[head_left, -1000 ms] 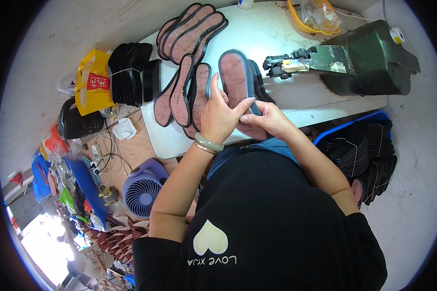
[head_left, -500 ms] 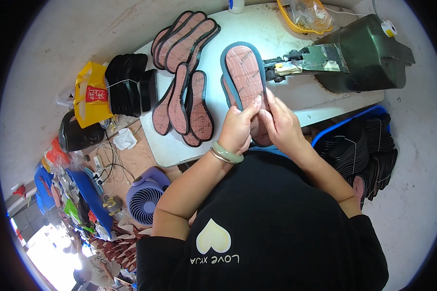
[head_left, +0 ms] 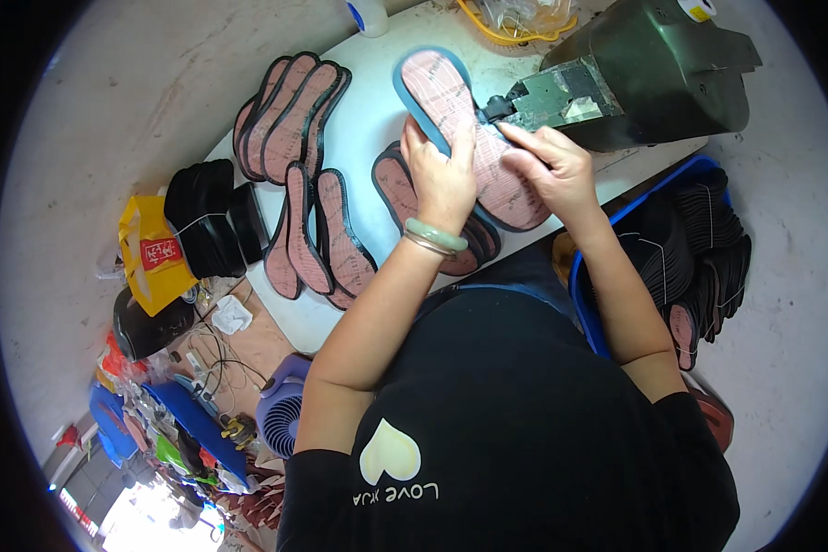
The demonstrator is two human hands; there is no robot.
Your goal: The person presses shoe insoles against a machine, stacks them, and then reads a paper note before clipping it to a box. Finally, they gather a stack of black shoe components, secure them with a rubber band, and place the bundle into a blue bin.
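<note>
A pink shoe sole with a dark blue rim (head_left: pixel 451 101) lies on the white table (head_left: pixel 359 147), its side pushed against the metal head of a dark green machine (head_left: pixel 653 74). My left hand (head_left: pixel 442 179) presses flat on the sole's middle, a pale green bangle on the wrist. My right hand (head_left: pixel 547 166) grips the sole's right edge beside the machine's metal head (head_left: pixel 552 97). More soles (head_left: pixel 405 198) lie stacked beneath my hands.
Several pink soles (head_left: pixel 290 120) and a second group (head_left: pixel 317 235) lie on the table's left. Black soles (head_left: pixel 207 230) and a yellow bag (head_left: pixel 152 253) sit at the left edge. A blue crate of dark soles (head_left: pixel 699 248) stands right. A small fan (head_left: pixel 281 419) sits on the floor.
The sole has gone from lifted toward me to lying flat on the table and pushed up against the machine's head. Both hands moved forward with it.
</note>
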